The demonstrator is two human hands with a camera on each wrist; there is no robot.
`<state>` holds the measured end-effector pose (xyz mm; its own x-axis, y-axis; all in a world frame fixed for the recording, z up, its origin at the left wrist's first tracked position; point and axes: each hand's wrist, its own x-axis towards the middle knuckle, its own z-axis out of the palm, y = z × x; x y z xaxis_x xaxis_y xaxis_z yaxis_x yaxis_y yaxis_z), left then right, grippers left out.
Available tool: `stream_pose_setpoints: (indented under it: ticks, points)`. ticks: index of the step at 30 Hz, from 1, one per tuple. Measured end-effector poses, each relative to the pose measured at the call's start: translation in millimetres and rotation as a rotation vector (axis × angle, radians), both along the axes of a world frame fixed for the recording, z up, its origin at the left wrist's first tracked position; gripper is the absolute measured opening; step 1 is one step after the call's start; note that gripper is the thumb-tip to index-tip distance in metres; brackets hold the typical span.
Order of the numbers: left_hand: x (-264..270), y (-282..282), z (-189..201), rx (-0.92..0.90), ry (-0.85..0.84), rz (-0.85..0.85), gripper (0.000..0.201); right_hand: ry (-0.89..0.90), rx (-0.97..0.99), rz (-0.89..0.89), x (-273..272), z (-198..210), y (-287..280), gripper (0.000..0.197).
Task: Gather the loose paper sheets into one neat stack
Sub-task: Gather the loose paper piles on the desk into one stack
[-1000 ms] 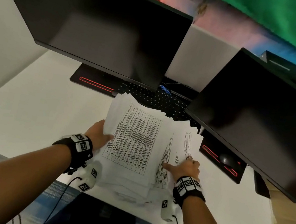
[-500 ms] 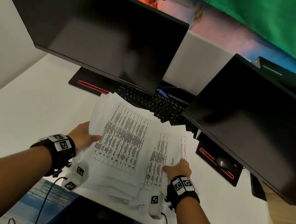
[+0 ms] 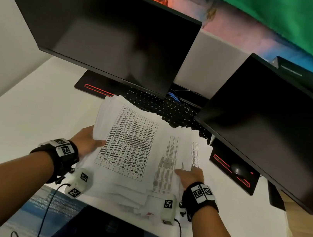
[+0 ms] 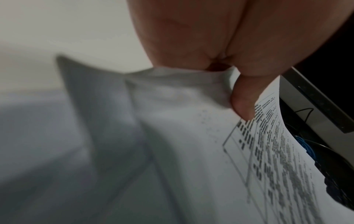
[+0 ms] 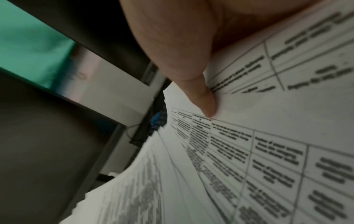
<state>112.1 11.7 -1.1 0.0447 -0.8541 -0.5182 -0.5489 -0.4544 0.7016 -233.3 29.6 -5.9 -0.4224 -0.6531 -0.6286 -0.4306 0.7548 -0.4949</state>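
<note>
Gripping the fanned paper sheets [image 3: 126, 150], left hand [image 3: 87, 140] and right hand [image 3: 191, 176] fingers clasp opposite edges.

Head view: from above, facing forward and down over both forearms onto papers [image 3: 126, 150] and counter [image 3: 21, 108]. Left wrist view: very near, along the thumb [image 4: 243, 103] onto the sheets. Right wrist view: equally near, along a finger [image 5: 203, 97]. Shared by all: printed sheets, monitors [image 3: 112, 30].
</note>
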Motion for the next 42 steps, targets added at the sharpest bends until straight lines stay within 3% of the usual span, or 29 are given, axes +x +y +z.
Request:
stream_pose_setpoints:
  ticks: [3,7,10,13,18,22,25,27,33,37,39,40,42]
  points:
    - [1.6,-0.3,-0.2,0.017,0.019,0.003,0.047,0.193,-0.19,0.094,-4.8,46.9,-5.3,0.012]
    - [-7.1,0.7,-5.0,0.027,0.008,-0.012,0.044,0.39,-0.499,0.185,-11.3,135.5,-11.3,0.013]
    - [-16.6,-0.1,-12.5,0.01,-0.028,-0.015,0.046,0.291,-0.71,0.143,-15.9,189.7,-10.5,0.017]
    - [-24.0,-0.9,-15.8,-0.003,-0.054,-0.021,0.049,0.03,-0.798,0.042,-18.8,210.0,-6.1,0.021]
    - [-29.5,-4.0,-16.0,-0.003,0.013,-0.038,0.045,-0.328,-0.625,-0.102,-13.8,155.6,-12.2,0.016]
    - [-29.4,-4.5,-17.6,0.03,-0.03,-0.042,0.044,-0.215,-0.259,-0.001,-11.3,59.1,-11.8,0.022]
    - [-31.3,-5.4,-18.2,0.033,-0.025,-0.007,0.034,-0.02,-0.092,0.094,-18.1,-1.0,-8.9,0.035]
    - [-33.2,-5.9,-19.2,0.033,-0.017,0.019,0.031,0.083,-0.071,0.149,-16.9,-14.8,-8.2,0.042]
    - [-38.6,-6.7,-27.0,0.023,0.155,0.129,0.045,-0.015,-0.153,0.126,7.4,-30.0,-10.1,0.055]
    - [-43.7,-9.1,-28.8,-0.003,0.096,0.039,0.035,0.102,-0.129,0.179,29.9,-40.9,-6.0,0.029]
    - [-43.6,-8.6,-32.1,-0.025,0.026,-0.025,0.033,0.101,-0.153,0.173,38.5,-43.8,-3.3,0.027]
    - [-43.9,-7.4,-31.9,-0.048,-0.013,-0.05,0.032,0.05,-0.151,0.22,42.4,-43.5,-1.2,0.03]
    - [-44.2,-5.3,-27.9,-0.1,-0.012,-0.038,0.041,0.014,-0.148,0.271,44.0,-42.0,1.5,0.053]
